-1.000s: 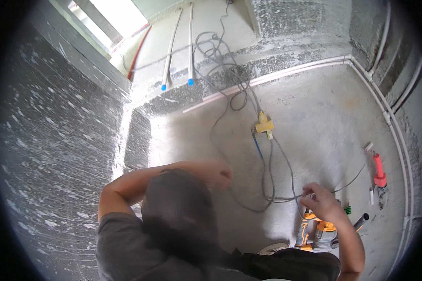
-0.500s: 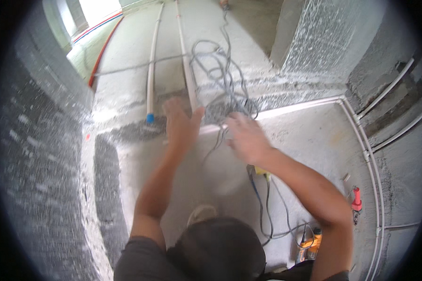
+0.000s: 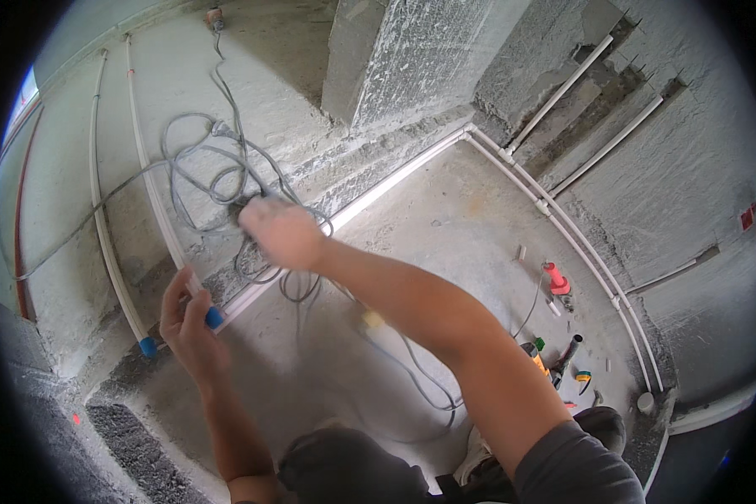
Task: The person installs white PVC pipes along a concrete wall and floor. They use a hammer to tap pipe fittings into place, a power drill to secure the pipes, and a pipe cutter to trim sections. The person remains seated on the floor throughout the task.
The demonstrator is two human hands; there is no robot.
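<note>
Concrete floor [image 3: 462, 231] bears looped, tangled grey cable [image 3: 244, 155].

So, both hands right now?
Left hand: partly open at the white pipe's capped end; grip unclear.
Right hand: curled at the grey cable; blurred, grip unclear.

"What's carrying everything?"
"A rough grey concrete floor [image 3: 428, 244], with a raised level [image 3: 176, 76] farther back."
"And up there?"
"Two long, blue-capped white plastic pipes [image 3: 157, 202] and a loose tangle of grey cable [image 3: 221, 129]."
"Lower down, right side?"
"A red-handled tool [image 3: 556, 279], a short white pipe piece [image 3: 554, 308] just beside it, and an orange-and-black power tool [image 3: 536, 357]."
</note>
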